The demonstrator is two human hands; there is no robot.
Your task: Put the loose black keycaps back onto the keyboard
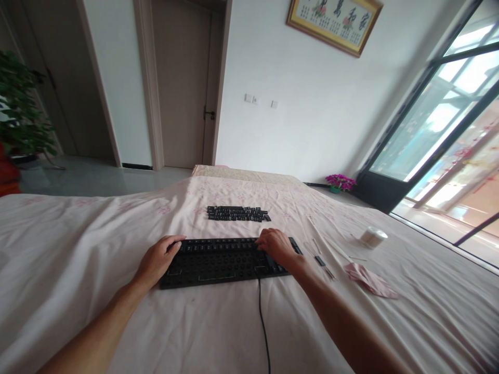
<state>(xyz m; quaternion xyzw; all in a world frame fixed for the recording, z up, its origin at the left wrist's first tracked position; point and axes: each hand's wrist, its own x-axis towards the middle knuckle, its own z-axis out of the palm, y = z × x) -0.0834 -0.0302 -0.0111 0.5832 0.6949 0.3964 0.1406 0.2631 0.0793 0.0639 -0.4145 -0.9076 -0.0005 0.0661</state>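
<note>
A black keyboard (218, 266) lies on the pale pink cloth, with most of its main key area stripped of keycaps. Keycaps still line its top rows. Its left end is held by my left hand (159, 258), the thumb on the top edge. Over the upper right part of the keyboard, my right hand (276, 244) bends down with its fingers drawn together at the top row; whatever is at the fingertips is hidden. Just behind the keyboard, loose black keycaps (236, 213) are laid out in rows. A black cable (262, 317) runs from the keyboard toward me.
On the cloth (128, 223) at right are a small tool with a black middle (320, 261), several cotton swabs (317, 245), a clear round tub (374, 237) and a crumpled pink cloth (370, 279). Doors, a white wall and a glass door surround the room.
</note>
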